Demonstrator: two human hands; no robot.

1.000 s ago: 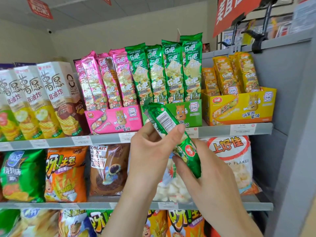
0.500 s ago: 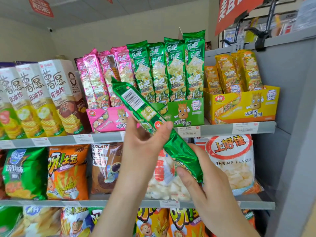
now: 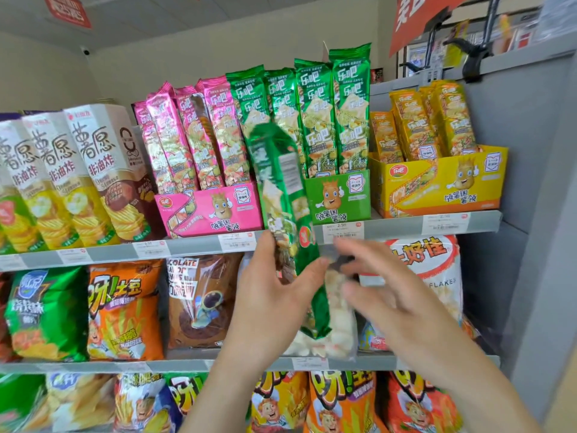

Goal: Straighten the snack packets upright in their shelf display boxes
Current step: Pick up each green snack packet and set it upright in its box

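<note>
My left hand (image 3: 274,285) grips a long green snack packet (image 3: 282,195) near its lower end, holding it almost upright in front of the shelf edge, between the pink display box (image 3: 212,210) and the green display box (image 3: 338,196). My right hand (image 3: 393,295) is blurred, off the packet, with fingers spread and holding nothing. Several green packets (image 3: 331,114) stand upright in the green box. Pink packets (image 3: 193,132) lean slightly left in the pink box. Yellow packets (image 3: 434,120) sit in the yellow display box (image 3: 443,185).
Tall chip cartons (image 3: 78,170) stand left of the pink box. On the shelf below are bagged snacks, among them an orange bag (image 3: 125,307), a brown bag (image 3: 199,301) and a shrimp flakes bag (image 3: 437,276). A grey shelf upright (image 3: 543,214) closes off the right side.
The green packet has swung from slanting to nearly upright and risen toward the green box. My right hand has let go of its lower end and drawn away to the right.
</note>
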